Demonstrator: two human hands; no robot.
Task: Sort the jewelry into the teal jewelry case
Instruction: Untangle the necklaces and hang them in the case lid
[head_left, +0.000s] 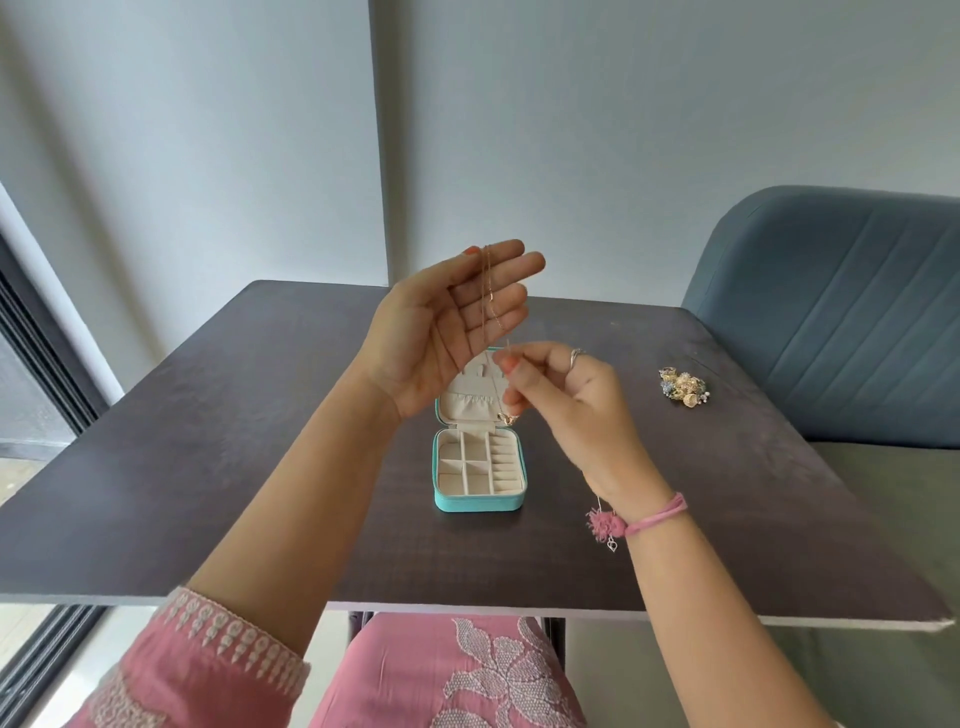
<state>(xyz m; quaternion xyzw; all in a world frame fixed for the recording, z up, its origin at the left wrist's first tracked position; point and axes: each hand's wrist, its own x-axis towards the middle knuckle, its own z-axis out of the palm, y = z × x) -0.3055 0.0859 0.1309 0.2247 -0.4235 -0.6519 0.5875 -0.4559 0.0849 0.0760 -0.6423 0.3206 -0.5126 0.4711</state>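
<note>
- The teal jewelry case (478, 503) stands open near the middle of the dark table (218, 457), its lid upright at the far side and its cream-lined tray facing up.
- The tray is split into square compartments on the left and a column of ring rolls on the right; all of them look bare.
- The lid's lining has a gathered pocket low down and small hooks above it.
- A thin gold necklace (491, 296) hangs above the case, draped over the upper fingers of the left hand (441, 322), which is raised palm-in with its fingers spread and relaxed rather than curled around anything.
- The right hand (561, 395) pinches the chain's lower stretch between thumb and forefinger, the other fingers curled in; a small pendant dangles just in front of the lid.
- A ring sits on one finger of the right hand, and a pink thread bracelet (654, 519) with a tassel and a small silver charm circles that wrist.
- A small heap of jewelry (683, 387), gold with pale blue and pearl bits, lies well apart from the case toward the table's right edge.
- The table surface around the case is open on every side; its near edge runs just above the person's pink embroidered lap.
- A blue-grey upholstered chair (841, 322) stands beyond the right corner of the table.
</note>
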